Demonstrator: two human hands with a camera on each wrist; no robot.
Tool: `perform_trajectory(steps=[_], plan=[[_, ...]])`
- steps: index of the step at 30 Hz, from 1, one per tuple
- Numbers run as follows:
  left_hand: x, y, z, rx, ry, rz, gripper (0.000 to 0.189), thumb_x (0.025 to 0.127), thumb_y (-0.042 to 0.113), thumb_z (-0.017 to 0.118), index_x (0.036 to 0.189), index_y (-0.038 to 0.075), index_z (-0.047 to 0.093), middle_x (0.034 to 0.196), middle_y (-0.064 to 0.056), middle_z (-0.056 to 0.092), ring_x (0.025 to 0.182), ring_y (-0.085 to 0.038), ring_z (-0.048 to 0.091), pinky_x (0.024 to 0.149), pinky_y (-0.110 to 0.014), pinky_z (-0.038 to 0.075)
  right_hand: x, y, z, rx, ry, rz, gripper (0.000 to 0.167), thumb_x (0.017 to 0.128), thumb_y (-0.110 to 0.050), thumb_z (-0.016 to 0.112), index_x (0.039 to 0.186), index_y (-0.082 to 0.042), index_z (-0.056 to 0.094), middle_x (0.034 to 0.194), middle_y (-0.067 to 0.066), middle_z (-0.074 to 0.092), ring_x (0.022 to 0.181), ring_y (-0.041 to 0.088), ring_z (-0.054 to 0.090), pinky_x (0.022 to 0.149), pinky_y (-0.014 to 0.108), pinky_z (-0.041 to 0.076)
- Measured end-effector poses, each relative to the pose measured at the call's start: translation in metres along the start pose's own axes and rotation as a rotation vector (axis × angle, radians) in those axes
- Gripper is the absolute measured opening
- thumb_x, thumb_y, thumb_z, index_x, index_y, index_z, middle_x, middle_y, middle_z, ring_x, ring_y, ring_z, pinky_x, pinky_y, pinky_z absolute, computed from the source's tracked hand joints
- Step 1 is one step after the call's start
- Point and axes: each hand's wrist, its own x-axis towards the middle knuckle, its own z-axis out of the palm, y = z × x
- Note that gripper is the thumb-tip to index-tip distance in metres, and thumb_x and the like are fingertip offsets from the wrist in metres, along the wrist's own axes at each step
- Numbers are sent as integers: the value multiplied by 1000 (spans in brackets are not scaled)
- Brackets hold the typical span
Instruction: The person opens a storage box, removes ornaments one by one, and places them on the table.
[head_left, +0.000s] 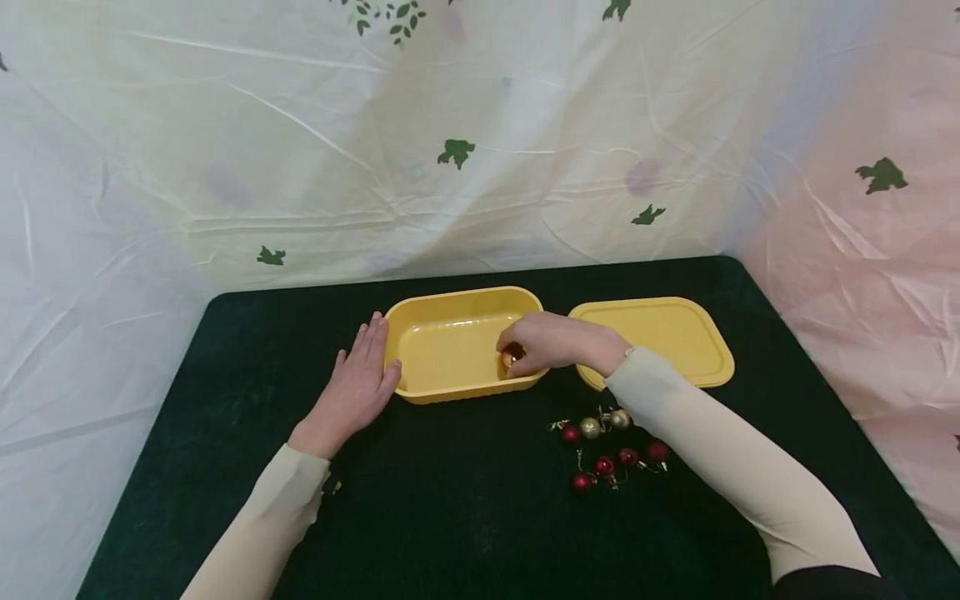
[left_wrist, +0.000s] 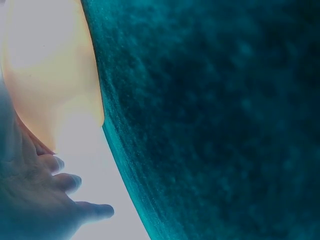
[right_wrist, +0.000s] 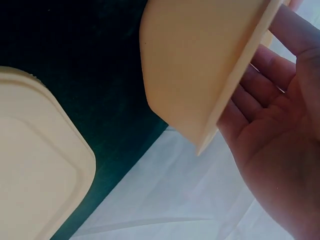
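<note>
A yellow plastic container point(head_left: 442, 390) without its lid stands on the dark green table. My left hand point(head_left: 356, 379) lies along its left end, fingers straight, touching the rim; in the left wrist view the hand point(left_wrist: 45, 195) shows beside the container's wall point(left_wrist: 55, 85). My right hand point(head_left: 543, 340) reaches over the right end and holds a gold bauble point(head_left: 512, 358) low inside the container. In the right wrist view, the rim hides the fingertips of this hand point(right_wrist: 280, 110) and the bauble.
A yellow lid point(head_left: 675, 333) lies flat to the right of the container. Several small red baubles point(head_left: 604, 466) and gold baubles point(head_left: 590, 428) with string loops lie in front of it, near the right forearm. A patterned cloth point(head_left: 450, 200) hangs behind the table.
</note>
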Motion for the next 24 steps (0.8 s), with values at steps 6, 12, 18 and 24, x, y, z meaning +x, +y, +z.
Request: perform_trajectory(steps=[6,12,18,24], plan=[[-1,0,0,3,1,2,76,111,40,36,166,11,-7,174,-6,-11,159,-35,-1,120,-71,11,-8,-4,-4,21,56,-4,38,96,-31,77,125,-7,72,102,-3,69,87,14,60,85,35,53],[-1,0,-1,-2,2,2,75,111,40,35,166,10,-6,174,-6,-10,159,-35,0,120,-71,11,-16,-7,-10,39,120,-42,33,95,-29,78,120,-8,73,100,-4,70,86,14,60,84,35,53],[-1,1,-1,-4,0,2,75,111,40,35,166,9,-6,174,-5,-12,159,-35,0,120,-71,11,-24,-10,-15,58,168,-39,34,95,-30,79,119,-9,74,98,-6,69,86,15,61,83,35,52],[-2,1,-1,-14,3,7,75,112,40,35,166,9,-6,174,-5,-11,159,-35,0,120,-71,11,-35,-14,-20,66,193,-10,39,95,-32,78,125,-8,72,103,-5,70,90,13,63,84,35,54]])
